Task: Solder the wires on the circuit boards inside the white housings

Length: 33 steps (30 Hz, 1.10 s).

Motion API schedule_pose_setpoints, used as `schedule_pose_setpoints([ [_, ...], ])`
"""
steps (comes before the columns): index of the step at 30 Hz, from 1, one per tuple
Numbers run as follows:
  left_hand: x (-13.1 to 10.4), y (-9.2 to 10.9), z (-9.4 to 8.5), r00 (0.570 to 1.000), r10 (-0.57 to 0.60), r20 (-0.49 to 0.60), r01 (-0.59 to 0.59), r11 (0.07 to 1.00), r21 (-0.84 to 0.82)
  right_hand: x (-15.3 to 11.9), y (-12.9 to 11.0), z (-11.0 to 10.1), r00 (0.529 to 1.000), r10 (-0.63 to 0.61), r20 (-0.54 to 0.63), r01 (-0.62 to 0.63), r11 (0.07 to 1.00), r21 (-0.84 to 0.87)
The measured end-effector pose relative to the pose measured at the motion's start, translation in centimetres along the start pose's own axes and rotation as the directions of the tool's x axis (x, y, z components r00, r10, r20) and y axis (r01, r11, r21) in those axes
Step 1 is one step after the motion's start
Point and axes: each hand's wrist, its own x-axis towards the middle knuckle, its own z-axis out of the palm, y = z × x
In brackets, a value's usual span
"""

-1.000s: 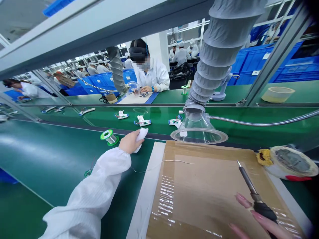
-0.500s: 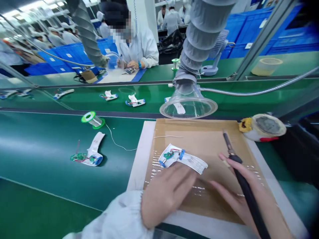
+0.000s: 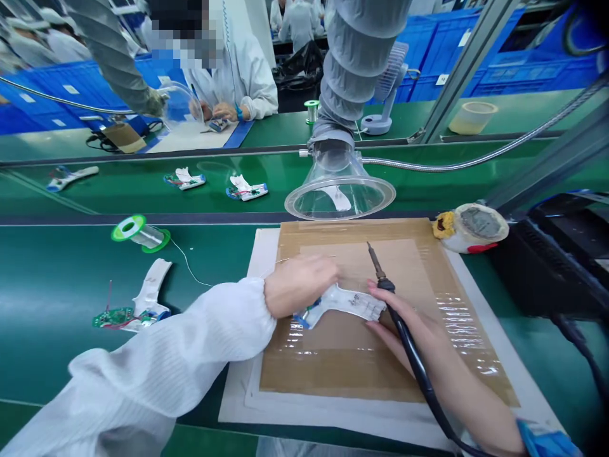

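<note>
A white curved housing (image 3: 354,303) with a blue end lies on the brown cardboard mat (image 3: 333,374). Over its left part is my left hand (image 3: 302,282), fingers curled together at the thin solder wire; what the fingertips pinch is hidden. My right hand (image 3: 413,324) holds a black soldering iron (image 3: 408,346), its tip pointing up and away, and the fingers are at the housing's right end. To the left, a second white housing (image 3: 153,285) with a green circuit board (image 3: 114,317) lies beside the solder spool (image 3: 143,234).
A clear fume funnel (image 3: 340,197) hangs over the mat's far edge. A round tip-cleaner pot (image 3: 478,225) and a black box (image 3: 547,260) stand at the right. More housings (image 3: 247,188) lie on the green strip beyond. Across it sits a person (image 3: 238,76).
My left hand has moved up and left, off the housing's near side, toward the solder wire. The housing has turned slightly, and my right hand with the iron has come closer to it.
</note>
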Motion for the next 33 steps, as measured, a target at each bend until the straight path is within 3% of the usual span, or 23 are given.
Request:
schedule_pose_setpoints([
  [2, 0.7, -1.0, 0.5, 0.982, -0.183, -0.037, 0.175, 0.972, -0.154, -0.3, 0.4, -0.9, 1.000, 0.003, 0.029, -0.003, 1.000, 0.003],
  [5, 1.4, -2.1, 1.1, 0.953, -0.288, 0.089, 0.301, 0.895, -0.330, -0.4, 1.3, -1.9, 0.993, 0.034, 0.109, -0.036, 0.999, 0.013],
  [9, 1.7, -1.7, 0.7, 0.925, -0.310, 0.221, 0.380, 0.775, -0.505, -0.2, 2.2, -2.5, 0.967, 0.096, 0.235, -0.112, 0.992, 0.056],
  [13, 1.7, -0.9, 0.1, 0.936, -0.299, 0.187, 0.352, 0.750, -0.560, 0.3, 2.4, -2.6, 0.961, 0.117, 0.251, -0.144, 0.985, 0.093],
  [15, 1.4, -1.1, 0.0, 0.949, -0.311, 0.050, 0.297, 0.830, -0.472, 0.4, 2.5, -2.6, 0.957, 0.130, 0.261, -0.163, 0.981, 0.108],
  [17, 1.0, -1.7, -0.1, 0.954, -0.249, -0.165, 0.229, 0.965, -0.127, 0.4, 2.9, -2.4, 0.960, 0.135, 0.244, -0.167, 0.979, 0.114],
  [18, 0.7, -2.2, -0.1, 0.953, -0.180, -0.243, 0.206, 0.975, 0.085, 0.4, 3.2, -2.2, 0.964, 0.132, 0.232, -0.161, 0.980, 0.114],
  [20, 0.2, -3.0, -0.2, 0.957, -0.068, -0.284, 0.174, 0.913, 0.369, 0.4, 3.8, -1.9, 0.970, 0.112, 0.215, -0.139, 0.984, 0.112],
  [23, -0.4, -3.5, -0.2, 0.955, -0.036, -0.295, 0.148, 0.918, 0.367, 0.7, 3.8, -1.9, 0.979, 0.088, 0.182, -0.108, 0.989, 0.100],
  [26, -1.0, -2.7, 0.3, 0.912, 0.052, -0.407, 0.063, 0.963, 0.262, 1.1, 2.5, -2.3, 0.992, 0.124, 0.029, -0.126, 0.990, 0.069],
  [28, -1.5, -1.9, 1.2, 0.868, 0.150, -0.473, -0.074, 0.981, 0.177, 1.2, 1.4, -2.6, 0.964, 0.199, -0.178, -0.183, 0.978, 0.105],
  [30, -2.0, -1.2, 2.2, 0.846, 0.230, -0.480, -0.182, 0.972, 0.145, 1.2, 0.7, -2.5, 0.873, 0.276, -0.401, -0.190, 0.952, 0.240],
  [33, -2.6, -0.7, 3.4, 0.873, 0.248, -0.420, -0.192, 0.966, 0.171, 0.9, 0.1, -1.7, 0.691, 0.332, -0.642, -0.089, 0.920, 0.381],
])
